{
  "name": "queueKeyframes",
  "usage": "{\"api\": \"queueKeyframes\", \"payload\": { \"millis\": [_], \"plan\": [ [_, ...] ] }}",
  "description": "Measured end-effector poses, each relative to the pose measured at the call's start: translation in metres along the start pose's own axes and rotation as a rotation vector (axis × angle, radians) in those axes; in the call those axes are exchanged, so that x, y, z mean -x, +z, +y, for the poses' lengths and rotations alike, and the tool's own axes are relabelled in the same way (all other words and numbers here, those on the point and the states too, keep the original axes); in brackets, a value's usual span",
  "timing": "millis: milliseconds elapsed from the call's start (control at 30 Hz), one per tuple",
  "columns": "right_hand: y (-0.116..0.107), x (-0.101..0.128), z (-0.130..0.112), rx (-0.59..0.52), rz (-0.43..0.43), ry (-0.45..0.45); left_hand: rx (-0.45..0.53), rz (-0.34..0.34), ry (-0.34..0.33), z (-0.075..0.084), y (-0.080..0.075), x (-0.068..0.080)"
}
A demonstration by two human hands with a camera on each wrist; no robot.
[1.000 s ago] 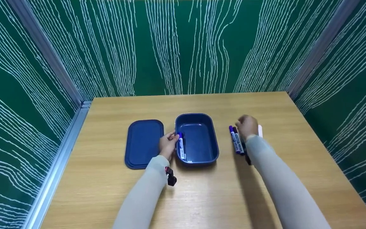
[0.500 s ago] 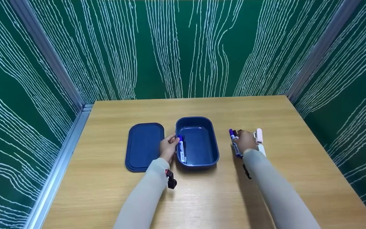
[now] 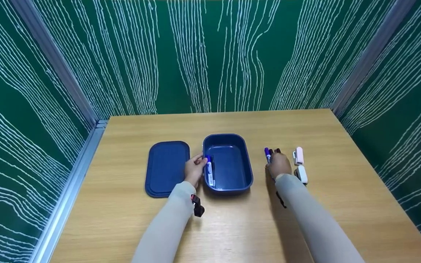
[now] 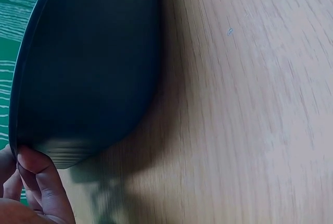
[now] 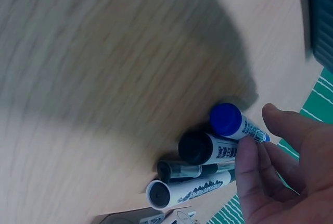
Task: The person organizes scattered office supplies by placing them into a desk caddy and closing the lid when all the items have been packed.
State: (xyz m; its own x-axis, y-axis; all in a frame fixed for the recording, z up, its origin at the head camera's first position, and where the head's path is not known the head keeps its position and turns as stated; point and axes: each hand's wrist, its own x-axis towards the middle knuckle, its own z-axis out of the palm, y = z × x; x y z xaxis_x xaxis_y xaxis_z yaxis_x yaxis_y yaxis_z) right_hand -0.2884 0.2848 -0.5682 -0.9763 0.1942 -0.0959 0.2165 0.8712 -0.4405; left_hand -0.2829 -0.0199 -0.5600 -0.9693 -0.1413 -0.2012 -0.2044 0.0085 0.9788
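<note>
My left hand (image 3: 193,170) pinches the left rim of an open dark blue plastic box (image 3: 232,170); in the left wrist view its fingertips (image 4: 34,160) are at the rim. A blue-capped marker (image 3: 209,172) and a darker pen lie inside along the left wall. My right hand (image 3: 280,166) reaches over several pens right of the box. In the right wrist view, its fingers lie against a blue-ended marker (image 5: 226,120), with the thumb apart from it. Beside that marker are a black-ended marker (image 5: 196,148), a clear-ended pen (image 5: 178,170) and a white whiteboard marker (image 5: 195,189).
A dark blue lid (image 3: 165,170) lies flat left of the box. Right of the right hand are a small pink stapler-like item (image 3: 298,155) and a white one (image 3: 301,174). Green walls with white lines stand around the wooden table (image 3: 225,226).
My right hand has come down and slightly left onto the pens, leaving the pink and white items in full view. The left hand keeps its hold on the box rim.
</note>
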Motion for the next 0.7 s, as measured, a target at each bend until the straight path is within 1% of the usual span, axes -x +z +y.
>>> {"api": "queueKeyframes", "payload": {
  "millis": [167, 333, 433, 567, 700],
  "plan": [
    [0.0009, -0.0019, -0.0017, 0.062, 0.025, -0.02, 0.011, -0.006, 0.011, 0.0013, 0.0001, -0.0001],
    [0.0015, -0.0013, -0.0018, 0.078, 0.048, -0.051, 0.018, -0.013, 0.013, 0.0006, -0.0001, 0.0002],
    [0.0008, -0.0001, -0.0019, 0.085, 0.046, -0.059, 0.016, -0.015, 0.004, 0.0007, -0.0005, 0.0009],
    [0.0002, 0.0003, -0.0029, 0.089, 0.032, -0.046, 0.011, -0.015, -0.004, 0.0014, -0.0004, 0.0008],
    [0.0009, -0.0011, -0.0038, 0.099, 0.03, -0.044, 0.008, -0.011, -0.003, 0.0017, 0.0003, 0.0008]
  ]
}}
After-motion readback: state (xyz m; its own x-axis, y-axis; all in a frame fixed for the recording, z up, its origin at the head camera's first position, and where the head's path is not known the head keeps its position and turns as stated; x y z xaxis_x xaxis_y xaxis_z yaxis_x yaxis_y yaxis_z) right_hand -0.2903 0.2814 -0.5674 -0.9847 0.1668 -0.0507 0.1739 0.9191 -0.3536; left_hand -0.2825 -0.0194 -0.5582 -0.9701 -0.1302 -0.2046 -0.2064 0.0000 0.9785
